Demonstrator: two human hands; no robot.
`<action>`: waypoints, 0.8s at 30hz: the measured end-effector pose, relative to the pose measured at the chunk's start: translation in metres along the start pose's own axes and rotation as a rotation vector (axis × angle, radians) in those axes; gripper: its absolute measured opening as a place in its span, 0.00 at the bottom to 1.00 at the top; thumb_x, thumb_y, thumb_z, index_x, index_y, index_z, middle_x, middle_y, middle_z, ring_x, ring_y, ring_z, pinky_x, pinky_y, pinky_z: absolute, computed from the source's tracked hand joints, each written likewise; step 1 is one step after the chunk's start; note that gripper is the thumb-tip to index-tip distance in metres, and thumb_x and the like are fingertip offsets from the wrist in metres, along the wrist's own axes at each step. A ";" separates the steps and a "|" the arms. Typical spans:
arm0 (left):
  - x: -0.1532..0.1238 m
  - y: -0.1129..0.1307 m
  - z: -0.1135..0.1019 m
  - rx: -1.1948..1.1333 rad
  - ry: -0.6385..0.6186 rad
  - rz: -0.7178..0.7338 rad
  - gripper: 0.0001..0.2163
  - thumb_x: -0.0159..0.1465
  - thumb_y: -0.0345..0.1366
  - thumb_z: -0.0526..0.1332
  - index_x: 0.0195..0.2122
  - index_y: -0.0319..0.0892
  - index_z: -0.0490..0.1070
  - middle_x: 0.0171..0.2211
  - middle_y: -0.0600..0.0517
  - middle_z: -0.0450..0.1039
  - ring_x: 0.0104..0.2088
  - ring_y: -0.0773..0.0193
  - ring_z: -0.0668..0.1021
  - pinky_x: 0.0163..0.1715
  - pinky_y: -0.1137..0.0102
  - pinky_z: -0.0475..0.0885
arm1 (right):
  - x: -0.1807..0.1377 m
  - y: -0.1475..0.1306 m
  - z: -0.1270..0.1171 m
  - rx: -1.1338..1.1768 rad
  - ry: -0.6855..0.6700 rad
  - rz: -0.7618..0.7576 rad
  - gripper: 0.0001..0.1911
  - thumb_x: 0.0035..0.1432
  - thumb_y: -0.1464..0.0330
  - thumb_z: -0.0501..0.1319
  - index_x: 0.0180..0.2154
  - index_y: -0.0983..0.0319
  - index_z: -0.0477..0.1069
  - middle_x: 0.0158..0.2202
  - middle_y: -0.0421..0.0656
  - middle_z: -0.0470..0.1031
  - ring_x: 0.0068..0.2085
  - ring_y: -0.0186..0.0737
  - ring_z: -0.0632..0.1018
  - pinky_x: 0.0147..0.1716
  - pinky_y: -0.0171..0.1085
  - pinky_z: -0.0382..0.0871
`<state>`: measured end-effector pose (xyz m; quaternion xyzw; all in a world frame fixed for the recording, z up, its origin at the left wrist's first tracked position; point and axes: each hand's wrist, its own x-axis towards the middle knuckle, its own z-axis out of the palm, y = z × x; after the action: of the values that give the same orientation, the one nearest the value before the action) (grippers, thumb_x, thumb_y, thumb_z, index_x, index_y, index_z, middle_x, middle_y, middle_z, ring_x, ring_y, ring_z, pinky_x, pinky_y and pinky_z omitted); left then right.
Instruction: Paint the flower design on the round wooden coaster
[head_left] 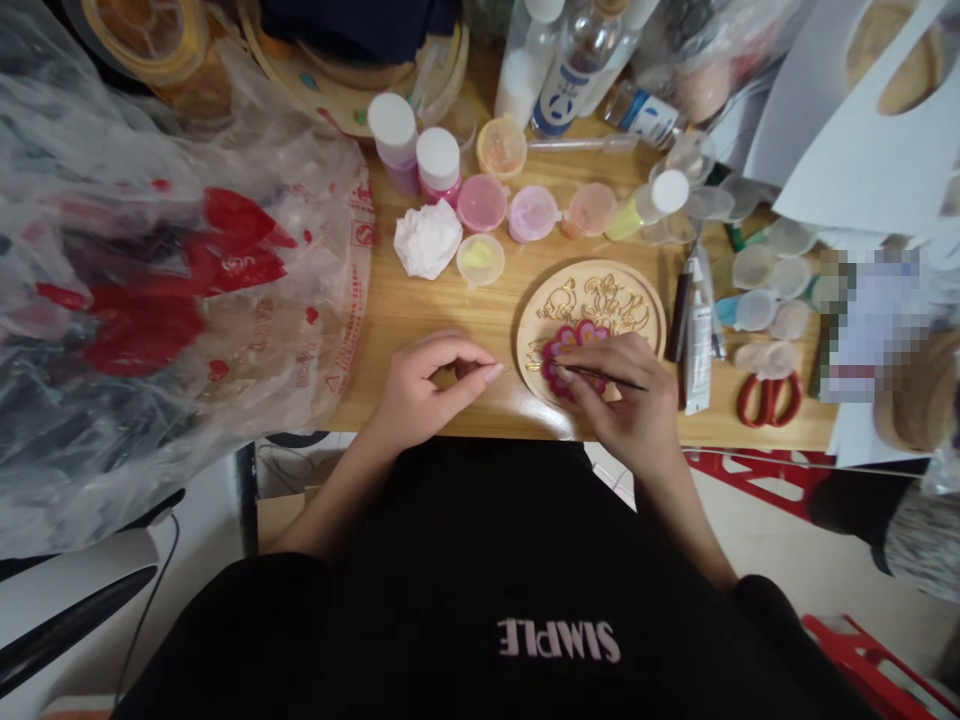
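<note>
A round wooden disc (651,300) lies near the table's front edge, with raised golden outlines on its face. Its lower part carries a pink and magenta flower (568,345), partly covered by my right hand (626,385). Between that hand's fingers is a thin dark stick (626,382); its tip is at the flower, and whether it is a fine brush cannot be told. Left of the disc, my left hand (435,385) has thumb and forefinger pinched together just above the table. Something very thin may be at those fingertips, too small to name.
Small paint cups, among them a pink cup (482,203), and white-capped bottles stand behind the disc. A crumpled tissue (428,240) lies beside them. Right are a white tube (697,345) and red-handled scissors (769,398). A large plastic bag (300,250) covers the left side.
</note>
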<state>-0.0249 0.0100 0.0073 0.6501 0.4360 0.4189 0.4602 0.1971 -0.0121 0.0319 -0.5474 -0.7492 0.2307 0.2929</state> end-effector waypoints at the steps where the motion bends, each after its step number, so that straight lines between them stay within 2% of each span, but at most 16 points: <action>1: 0.000 0.000 0.000 0.004 0.000 -0.004 0.03 0.61 0.30 0.65 0.30 0.43 0.73 0.25 0.56 0.73 0.24 0.72 0.73 0.25 0.74 0.69 | 0.000 0.000 0.000 -0.001 -0.002 0.000 0.08 0.58 0.73 0.62 0.37 0.55 0.75 0.35 0.39 0.82 0.36 0.41 0.79 0.38 0.44 0.70; 24: -0.001 0.000 0.000 0.020 0.003 0.015 0.03 0.61 0.29 0.65 0.30 0.41 0.73 0.25 0.56 0.74 0.24 0.72 0.74 0.25 0.75 0.69 | -0.001 0.000 -0.004 0.002 -0.007 -0.040 0.08 0.57 0.75 0.64 0.38 0.57 0.74 0.36 0.39 0.81 0.37 0.39 0.78 0.39 0.42 0.70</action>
<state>-0.0251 0.0089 0.0068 0.6573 0.4359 0.4188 0.4501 0.2005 -0.0131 0.0343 -0.5314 -0.7606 0.2274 0.2955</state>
